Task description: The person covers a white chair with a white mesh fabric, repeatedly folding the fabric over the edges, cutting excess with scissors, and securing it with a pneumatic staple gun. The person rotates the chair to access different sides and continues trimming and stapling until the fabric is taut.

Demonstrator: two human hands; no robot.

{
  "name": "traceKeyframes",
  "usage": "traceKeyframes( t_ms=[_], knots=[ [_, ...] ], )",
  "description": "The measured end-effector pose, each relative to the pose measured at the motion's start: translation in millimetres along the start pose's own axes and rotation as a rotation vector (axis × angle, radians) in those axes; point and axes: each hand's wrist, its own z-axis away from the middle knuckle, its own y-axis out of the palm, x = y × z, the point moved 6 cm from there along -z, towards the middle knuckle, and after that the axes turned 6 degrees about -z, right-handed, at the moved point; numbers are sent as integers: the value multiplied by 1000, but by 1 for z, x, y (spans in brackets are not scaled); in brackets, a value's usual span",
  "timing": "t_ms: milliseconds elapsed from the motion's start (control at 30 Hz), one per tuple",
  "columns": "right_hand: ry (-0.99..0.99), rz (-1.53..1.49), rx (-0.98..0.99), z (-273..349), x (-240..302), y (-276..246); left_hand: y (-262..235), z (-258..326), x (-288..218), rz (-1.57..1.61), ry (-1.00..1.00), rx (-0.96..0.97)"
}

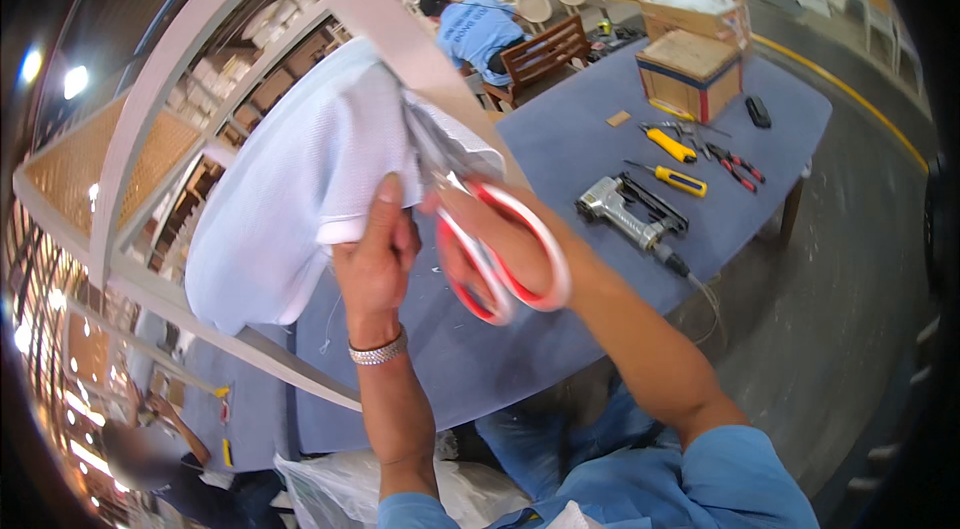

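Observation:
A pale wooden chair frame [240, 354] stands tilted on the table, its padded part covered in white fabric [280, 189]. My left hand [382, 244] pinches the loose lower edge of that fabric between thumb and fingers. In my right hand [510, 239] is a pair of scissors [545, 259] with red and white handles. Their blades point up and away, at the fabric's edge beside a frame post. Motion blurs the scissors, and my right fingers are partly hidden behind the handles.
On the blue-covered table [400, 369] to the right lie a staple gun [630, 214] with a hose, a yellow screwdriver [680, 181], a yellow-handled tool [670, 144] and red-handled pliers [738, 169]. A cardboard box [690, 79] stands at the far end. Other people [480, 29] work nearby.

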Motion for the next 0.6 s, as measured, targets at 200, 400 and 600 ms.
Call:
traceKeyframes(
  t_ms=[200,400,600],
  knots=[
    [0,463,-536,110,4,-165,16,6,32,-444,102,15],
    [329,1779,-538,114,25,-380,40,17,10,16,358,-248],
    [-209,1306,-228,57,65,-253,40,21,16,282,118,-81]
  ],
)
